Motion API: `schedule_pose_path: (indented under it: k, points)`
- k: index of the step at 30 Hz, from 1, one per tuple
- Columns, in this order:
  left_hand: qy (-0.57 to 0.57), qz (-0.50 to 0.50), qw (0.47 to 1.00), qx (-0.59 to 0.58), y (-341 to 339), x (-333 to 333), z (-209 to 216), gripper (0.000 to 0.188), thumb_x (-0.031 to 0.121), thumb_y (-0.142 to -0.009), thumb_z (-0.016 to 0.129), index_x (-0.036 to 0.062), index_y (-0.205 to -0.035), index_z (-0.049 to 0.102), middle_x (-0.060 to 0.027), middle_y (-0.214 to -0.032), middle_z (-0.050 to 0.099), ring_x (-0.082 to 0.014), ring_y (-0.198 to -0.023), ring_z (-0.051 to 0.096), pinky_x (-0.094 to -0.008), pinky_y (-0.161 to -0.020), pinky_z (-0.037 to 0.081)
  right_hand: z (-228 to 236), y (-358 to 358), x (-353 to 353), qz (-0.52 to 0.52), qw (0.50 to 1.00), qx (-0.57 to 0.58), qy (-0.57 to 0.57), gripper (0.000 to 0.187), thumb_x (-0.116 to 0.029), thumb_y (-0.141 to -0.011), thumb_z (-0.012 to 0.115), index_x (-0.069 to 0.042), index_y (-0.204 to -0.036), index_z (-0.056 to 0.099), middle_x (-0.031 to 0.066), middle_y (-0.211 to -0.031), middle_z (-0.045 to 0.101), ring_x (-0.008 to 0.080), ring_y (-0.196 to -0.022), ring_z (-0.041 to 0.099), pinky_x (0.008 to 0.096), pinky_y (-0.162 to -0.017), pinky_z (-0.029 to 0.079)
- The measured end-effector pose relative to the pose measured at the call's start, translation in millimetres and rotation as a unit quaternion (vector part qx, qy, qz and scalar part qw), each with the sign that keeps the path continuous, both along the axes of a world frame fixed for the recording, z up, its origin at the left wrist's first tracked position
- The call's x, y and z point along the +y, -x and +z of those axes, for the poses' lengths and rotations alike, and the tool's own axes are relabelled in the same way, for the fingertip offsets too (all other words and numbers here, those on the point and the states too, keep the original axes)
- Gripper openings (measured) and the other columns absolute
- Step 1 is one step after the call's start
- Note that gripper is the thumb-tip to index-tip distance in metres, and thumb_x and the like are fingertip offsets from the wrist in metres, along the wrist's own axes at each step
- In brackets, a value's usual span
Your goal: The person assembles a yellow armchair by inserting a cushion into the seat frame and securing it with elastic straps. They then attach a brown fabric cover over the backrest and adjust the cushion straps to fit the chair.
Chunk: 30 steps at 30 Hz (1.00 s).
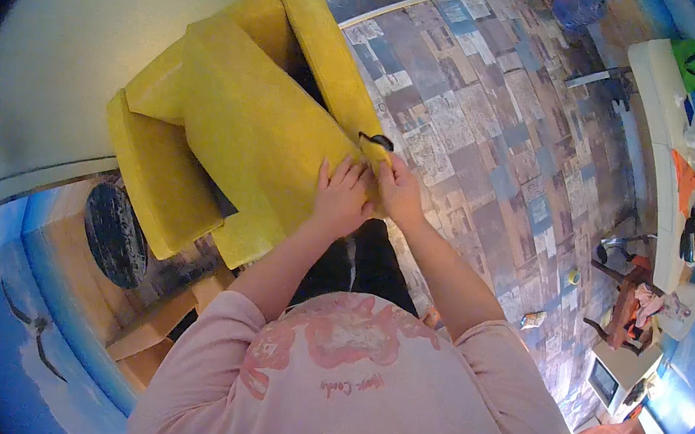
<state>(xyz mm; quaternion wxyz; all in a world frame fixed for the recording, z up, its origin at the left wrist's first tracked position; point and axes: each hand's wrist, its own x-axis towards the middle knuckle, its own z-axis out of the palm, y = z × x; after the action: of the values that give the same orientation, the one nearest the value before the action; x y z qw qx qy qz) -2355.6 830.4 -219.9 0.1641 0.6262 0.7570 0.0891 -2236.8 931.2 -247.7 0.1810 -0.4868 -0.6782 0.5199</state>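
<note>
A yellow armchair (247, 116) stands in front of me, with its seat and arms toward my hands. My left hand (343, 197) lies on the front corner of the seat, fingers apart and stretched over the yellow cover. Close beside it, my right hand (399, 190) is closed at the front end of the right armrest, pinching a small yellow piece with a black part (379, 142) sticking up. Whether that piece belongs to the chair's cover or is separate, I cannot tell. The palm side of my right hand is hidden.
Patchwork-patterned floor (498, 140) stretches to the right. A long pale counter (663, 153) with several items runs along the right wall. A small brown chair (624, 306) holds cloth there. On the left are a round black seat (115, 235) and an open cardboard box (158, 324).
</note>
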Motion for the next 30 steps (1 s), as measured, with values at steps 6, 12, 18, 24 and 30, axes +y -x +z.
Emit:
schedule_pose_path:
  k: [6,12,18,24,30]
  points:
    - [0.002,-0.014,1.000,0.027,4,11,2,0.068,0.046,-0.082,0.069,0.0073,-0.136,0.057,-0.0080,-0.139,0.054,-0.0270,-0.140,0.039,-0.0667,-0.115,0.015,-18,24,8,-0.077,0.990,0.009,0.118,0.036,-0.021,-0.098,0.051,-0.004,-0.129,0.058,0.0217,-0.114,0.068,0.0344,-0.103,0.066,0.0408,-0.091,0.051]
    - [0.053,-0.019,0.998,0.013,15,42,-6,0.071,0.046,-0.082,0.070,0.0058,-0.138,0.053,-0.0104,-0.140,0.055,-0.0294,-0.133,0.047,-0.0613,-0.117,0.018,-77,30,18,-0.201,0.969,-0.058,0.132,0.044,-0.012,-0.096,0.049,-0.007,-0.139,0.050,0.0218,-0.131,0.061,0.0357,-0.118,0.061,0.0409,-0.100,0.048]
    - [0.198,-0.001,0.980,-0.014,32,99,-24,0.075,0.045,-0.086,0.068,0.0052,-0.146,0.044,-0.0201,-0.149,0.044,-0.0362,-0.138,0.042,-0.0567,-0.119,0.022,-95,31,32,-0.318,0.804,0.068,0.498,0.044,-0.025,-0.103,0.040,-0.009,-0.142,0.049,0.0139,-0.135,0.059,0.0291,-0.120,0.059,0.0419,-0.102,0.047]
    - [0.246,0.035,0.969,-0.007,31,139,-48,0.077,0.046,-0.089,0.065,0.0046,-0.149,0.040,-0.0246,-0.161,0.025,-0.0402,-0.148,0.027,-0.0582,-0.118,0.024,-164,27,42,-0.282,0.694,0.179,0.638,0.049,-0.036,-0.108,0.027,-0.013,-0.144,0.049,0.0107,-0.142,0.056,0.0283,-0.127,0.056,0.0433,-0.102,0.050]
    - [0.237,0.065,0.969,-0.021,41,154,-55,0.067,0.040,-0.091,0.061,0.0028,-0.144,0.047,-0.0219,-0.162,0.025,-0.0330,-0.150,0.027,-0.0623,-0.116,0.025,-114,62,84,-0.336,0.628,0.191,0.675,0.045,-0.031,-0.107,0.031,-0.012,-0.142,0.051,0.0103,-0.139,0.058,0.0281,-0.124,0.058,0.0436,-0.102,0.051]
